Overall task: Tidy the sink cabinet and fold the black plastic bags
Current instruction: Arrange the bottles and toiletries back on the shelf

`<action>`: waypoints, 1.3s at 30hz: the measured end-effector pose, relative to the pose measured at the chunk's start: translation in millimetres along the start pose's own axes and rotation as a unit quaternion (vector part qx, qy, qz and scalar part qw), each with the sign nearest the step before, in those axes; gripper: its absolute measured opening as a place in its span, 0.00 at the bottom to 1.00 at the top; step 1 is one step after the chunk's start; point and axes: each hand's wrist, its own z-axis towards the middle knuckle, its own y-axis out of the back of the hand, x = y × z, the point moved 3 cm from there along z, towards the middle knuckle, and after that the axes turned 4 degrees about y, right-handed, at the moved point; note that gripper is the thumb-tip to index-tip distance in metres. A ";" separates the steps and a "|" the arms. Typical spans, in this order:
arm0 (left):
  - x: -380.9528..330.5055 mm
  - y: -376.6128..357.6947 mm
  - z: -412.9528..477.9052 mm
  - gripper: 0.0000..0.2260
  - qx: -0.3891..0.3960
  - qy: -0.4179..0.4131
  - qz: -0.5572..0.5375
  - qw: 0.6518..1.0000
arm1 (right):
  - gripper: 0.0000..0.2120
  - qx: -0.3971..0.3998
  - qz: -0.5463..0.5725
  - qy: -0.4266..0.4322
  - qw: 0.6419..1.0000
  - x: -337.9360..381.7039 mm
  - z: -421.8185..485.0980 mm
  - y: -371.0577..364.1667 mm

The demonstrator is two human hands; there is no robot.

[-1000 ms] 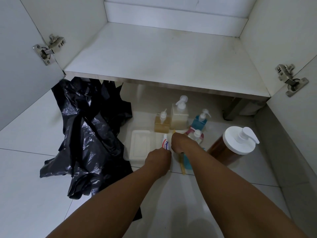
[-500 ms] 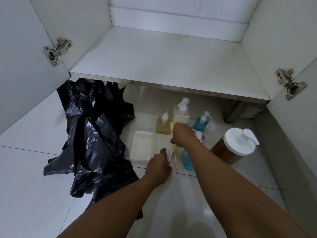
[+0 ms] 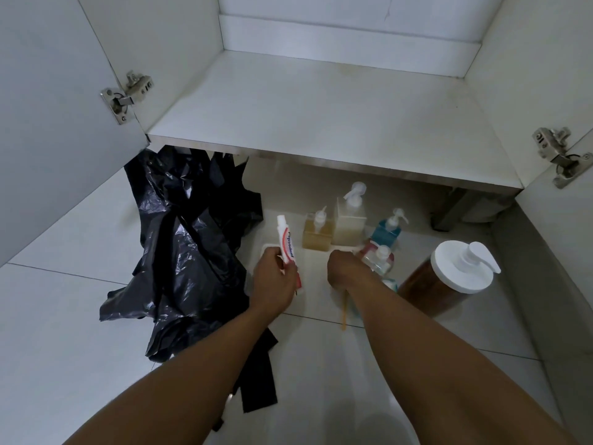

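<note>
The crumpled black plastic bags (image 3: 189, 252) lie heaped and unfolded on the white tiled floor (image 3: 64, 316), at nine o'clock from my hands, with one strip trailing under my left forearm. The white sink cabinet (image 3: 321, 117) opens at twelve o'clock, both doors swung wide. My left hand (image 3: 272, 284) grips a white and red toothpaste tube (image 3: 286, 240), cap toward twelve. My right hand (image 3: 348, 271) is curled round a thin yellow handle (image 3: 344, 311), probably a toothbrush, though its head is hidden. I judge I am sorting the small items first, with the bags not yet begun. Next, both need a home, perhaps the shallow white plastic tray (image 3: 313, 281) between my hands. The clear pump bottles (image 3: 349, 224) crowd one o'clock and the large brown jar with a white pump lid (image 3: 449, 277) sits at three. The cabinet's front edge overhangs at twelve, so my free room lies toward six.
</note>
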 end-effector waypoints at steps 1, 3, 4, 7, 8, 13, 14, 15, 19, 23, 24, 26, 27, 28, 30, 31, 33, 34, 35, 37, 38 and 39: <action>1.3 6.4 7.3 0.07 -0.010 0.003 0.004 1.000 | 0.15 -0.013 0.001 0.002 1.000 -0.3 -0.6 -2.3; 6.4 14.4 18.7 0.08 -0.007 0.017 -0.001 1.000 | 0.15 -0.041 -0.009 0.002 0.999 -1.4 -3.4 -7.0; 8.8 16.7 22.0 0.07 -0.002 0.023 -0.008 1.000 | 0.15 -0.059 -0.016 0.002 0.998 -2.1 -5.4 -9.8; 10.9 20.6 25.4 0.06 -0.002 0.032 -0.024 0.999 | 0.16 -0.104 -0.004 0.005 0.995 -3.6 -9.9 -22.3; 10.5 21.8 26.7 0.06 -0.003 0.034 -0.033 0.999 | 0.16 -0.107 0.006 0.005 0.994 -2.8 -9.8 -25.4; 9.0 33.3 43.7 0.12 0.004 0.041 -0.032 0.999 | 0.11 -0.006 0.093 0.011 0.996 4.6 -0.9 -10.4; 8.5 36.1 49.3 0.13 0.010 0.042 -0.023 0.999 | 0.09 0.037 0.111 0.026 0.993 7.1 1.1 -2.0; 7.4 38.9 54.3 0.14 0.017 0.046 -0.015 0.999 | 0.06 0.076 0.151 0.039 0.985 9.8 1.2 6.5; 2.8 45.7 72.6 0.12 0.061 0.056 0.025 0.996 | 0.09 0.148 0.320 0.071 0.933 27.1 -7.1 42.6; 2.8 48.8 84.7 0.11 0.092 0.064 0.105 0.988 | 0.12 0.072 0.404 0.123 0.904 48.9 0.6 56.5; 3.3 49.9 86.9 0.13 0.099 0.069 0.129 0.984 | 0.12 0.052 0.429 0.131 0.892 55.1 4.3 55.9; 5.8 51.8 89.6 0.16 0.118 0.087 0.155 0.977 | 0.12 0.015 0.473 0.135 0.871 67.2 9.9 49.7; 8.8 52.2 90.9 0.17 0.129 0.099 0.161 0.973 | 0.11 -0.009 0.480 0.132 0.867 72.1 13.0 44.9; 12.2 52.6 92.2 0.17 0.137 0.112 0.167 0.970 | 0.12 -0.037 0.477 0.128 0.869 75.7 16.3 39.7; 18.3 53.7 92.4 0.19 0.139 0.130 0.175 0.966 | 0.13 -0.087 0.455 0.121 0.878 78.2 21.2 27.8; 20.9 53.2 91.6 0.20 0.140 0.132 0.179 0.965 | 0.13 -0.100 0.445 0.116 0.882 77.2 22.6 21.7; 23.7 48.6 88.0 0.21 0.146 0.123 0.184 0.964 | 0.13 -0.083 0.425 0.091 0.897 71.2 25.2 9.4; 24.0 45.3 85.0 0.21 0.149 0.115 0.184 0.965 | 0.13 -0.059 0.416 0.071 0.904 67.6 25.8 4.7; 24.3 41.3 81.8 0.21 0.153 0.108 0.183 0.965 | 0.13 -0.035 0.405 0.054 0.912 64.3 25.9 2.3; 25.6 33.0 76.4 0.19 0.159 0.095 0.179 0.966 | 0.12 -0.009 0.375 0.045 0.926 59.7 26.4 2.6; 26.2 30.1 74.9 0.18 0.158 0.086 0.181 0.967 | 0.13 -0.008 0.361 0.049 0.931 58.7 27.2 3.8; 26.7 28.2 74.2 0.18 0.153 0.077 0.186 0.967 | 0.13 -0.015 0.344 0.059 0.937 58.2 28.5 4.8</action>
